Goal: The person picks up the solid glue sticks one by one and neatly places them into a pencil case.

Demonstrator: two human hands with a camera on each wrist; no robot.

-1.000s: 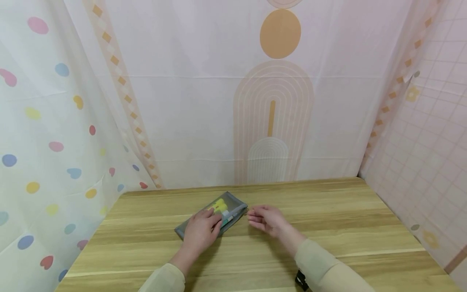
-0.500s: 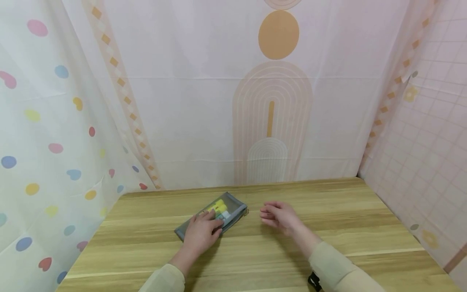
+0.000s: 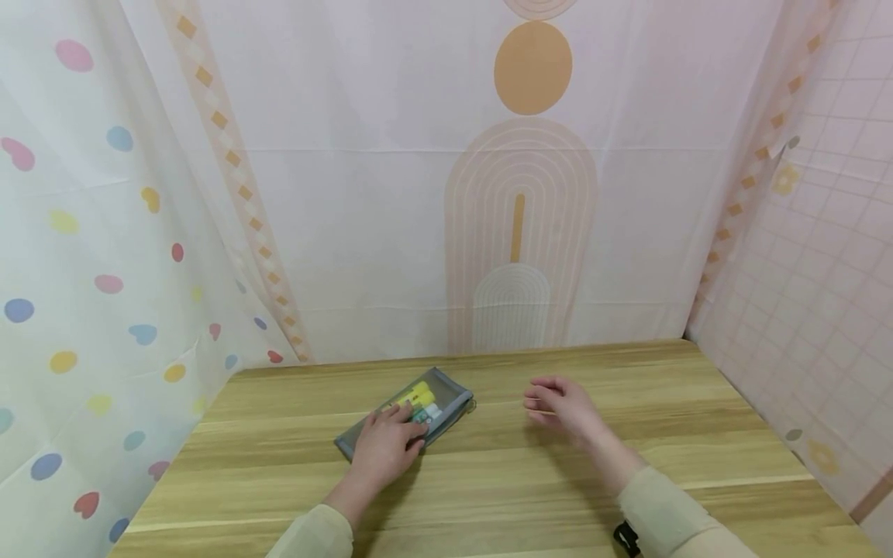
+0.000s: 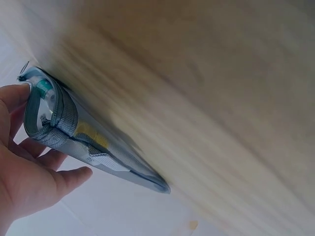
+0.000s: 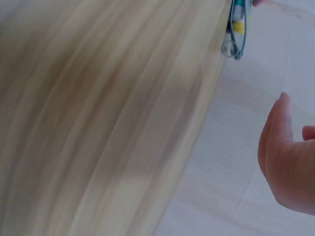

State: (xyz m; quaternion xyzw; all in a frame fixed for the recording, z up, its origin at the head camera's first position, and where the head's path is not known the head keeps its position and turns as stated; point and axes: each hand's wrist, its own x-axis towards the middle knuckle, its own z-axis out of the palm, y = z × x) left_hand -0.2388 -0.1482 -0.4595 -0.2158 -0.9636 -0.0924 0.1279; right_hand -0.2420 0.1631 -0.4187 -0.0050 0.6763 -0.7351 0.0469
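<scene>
A grey see-through mesh pencil pouch (image 3: 453, 385) lies slantwise on the wooden table, left of its middle. Yellow, white and teal stick-shaped items (image 3: 423, 394) show through the mesh. My left hand (image 3: 385, 446) rests on the pouch's near part with its fingers spread over it. The left wrist view shows the pouch (image 4: 106, 137) from its end, with a gap along the zip edge and a teal item (image 4: 44, 89) inside. A small ring (image 5: 227, 48) hangs at the zip corner. My right hand (image 3: 568, 407) hovers right of the pouch, fingers loosely bent and holding nothing.
The wood-grain table (image 3: 488, 504) ends at a patterned white curtain (image 3: 370, 232) behind it. More patterned cloth hangs along the left and right sides. A small black object (image 3: 626, 537) shows beside the right sleeve (image 3: 663, 504).
My right hand has moved from the pouch's zip corner off to the right, apart from it. The pouch's zip edge lies flatter now. My left hand stays on the pouch.
</scene>
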